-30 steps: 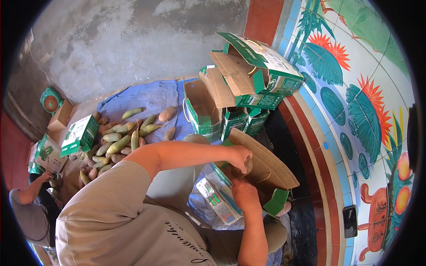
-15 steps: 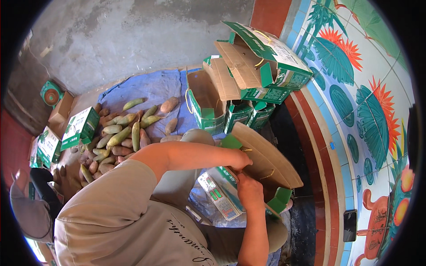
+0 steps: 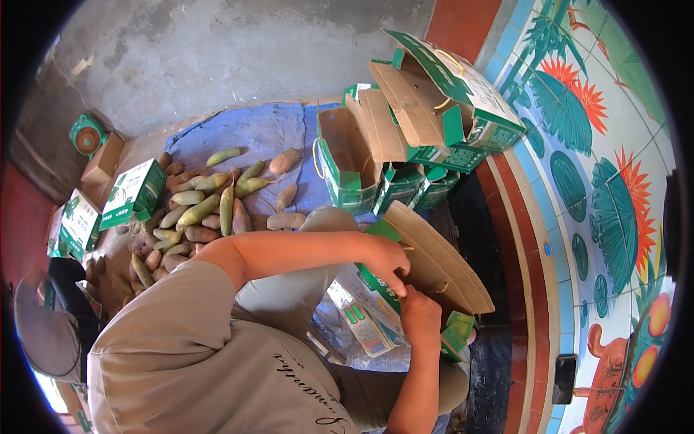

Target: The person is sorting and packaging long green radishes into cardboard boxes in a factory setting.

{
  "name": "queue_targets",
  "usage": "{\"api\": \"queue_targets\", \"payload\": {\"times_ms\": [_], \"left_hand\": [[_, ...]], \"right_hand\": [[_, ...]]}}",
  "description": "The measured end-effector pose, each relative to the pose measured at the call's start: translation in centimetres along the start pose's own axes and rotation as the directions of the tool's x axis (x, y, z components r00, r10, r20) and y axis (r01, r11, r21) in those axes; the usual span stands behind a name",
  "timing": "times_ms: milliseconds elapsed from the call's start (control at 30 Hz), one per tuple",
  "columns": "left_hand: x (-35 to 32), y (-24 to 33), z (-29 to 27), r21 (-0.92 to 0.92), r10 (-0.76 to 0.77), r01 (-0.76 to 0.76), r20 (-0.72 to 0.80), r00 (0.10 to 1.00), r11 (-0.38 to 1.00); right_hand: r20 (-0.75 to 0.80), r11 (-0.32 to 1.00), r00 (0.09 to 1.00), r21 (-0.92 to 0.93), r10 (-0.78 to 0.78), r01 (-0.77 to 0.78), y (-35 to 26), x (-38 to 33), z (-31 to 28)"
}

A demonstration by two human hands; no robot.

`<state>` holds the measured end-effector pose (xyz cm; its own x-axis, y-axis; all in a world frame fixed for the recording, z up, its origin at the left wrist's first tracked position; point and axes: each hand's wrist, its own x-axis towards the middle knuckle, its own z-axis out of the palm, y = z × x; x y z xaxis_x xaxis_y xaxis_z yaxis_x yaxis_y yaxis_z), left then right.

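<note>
Compared with a second ago, the view has tilted and the brown cardboard flap (image 3: 441,264) at centre right sits lower and flatter, with both hands now closer together on its near edge. That suggests the folding of this green carton (image 3: 390,289) is under way but not finished: the flap is still raised and the box still open.

The left hand (image 3: 389,262) curls its fingers closed over the flap's edge. The right hand (image 3: 421,312), just below it, also presses on the carton; whether its fingers are clamped around the cardboard or only pushing, I cannot tell.

By count, one carton is in the hands. About five green cartons (image 3: 426,108) are stacked open in the upper centre, and two closed ones (image 3: 134,192) lie at the left. Some two dozen green and brown vegetables (image 3: 210,206) are heaped on one blue sheet (image 3: 253,134) on the floor. One other person's cap (image 3: 47,336) shows at lower left.
</note>
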<state>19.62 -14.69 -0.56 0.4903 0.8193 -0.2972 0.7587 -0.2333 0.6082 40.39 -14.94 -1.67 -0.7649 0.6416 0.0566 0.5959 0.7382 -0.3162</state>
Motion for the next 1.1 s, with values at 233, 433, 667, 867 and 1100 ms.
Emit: {"api": "queue_targets", "payload": {"times_ms": [233, 433, 667, 867, 1100], "left_hand": [[-1.4, 0.1, 1.2, 0.371, -0.117, 0.091, 0.049, 0.992, 0.924], [-1.6, -0.3, 1.6, 0.327, -0.031, 0.038, -0.028, 0.999, 0.944], [-1.2, -0.4, 1.6, 0.306, 0.042, 0.002, -0.138, 0.990, 0.952], [-0.7, -1.3, 2.9, 0.313, 0.117, -0.032, -0.256, 0.959, 0.949], [0.8, -2.0, 4.1, 0.398, 0.187, -0.047, -0.320, 0.929, 0.916]], "right_hand": [[0.027, 0.970, 1.000, 0.245, 0.000, -0.007, 1.2, 0.2, -2.6], [-0.559, 0.959, 0.824, -0.176, 0.087, -0.221, 7.3, 0.9, -4.4], [-0.340, 0.854, 0.865, -0.244, 0.369, -0.460, 11.2, 0.4, -2.7], [-0.395, 0.860, 0.874, -0.298, 0.284, -0.414, 10.4, 0.6, -3.5], [-0.450, 0.823, 0.811, -0.240, 0.375, -0.514, 11.0, 0.6, -3.9]]}}
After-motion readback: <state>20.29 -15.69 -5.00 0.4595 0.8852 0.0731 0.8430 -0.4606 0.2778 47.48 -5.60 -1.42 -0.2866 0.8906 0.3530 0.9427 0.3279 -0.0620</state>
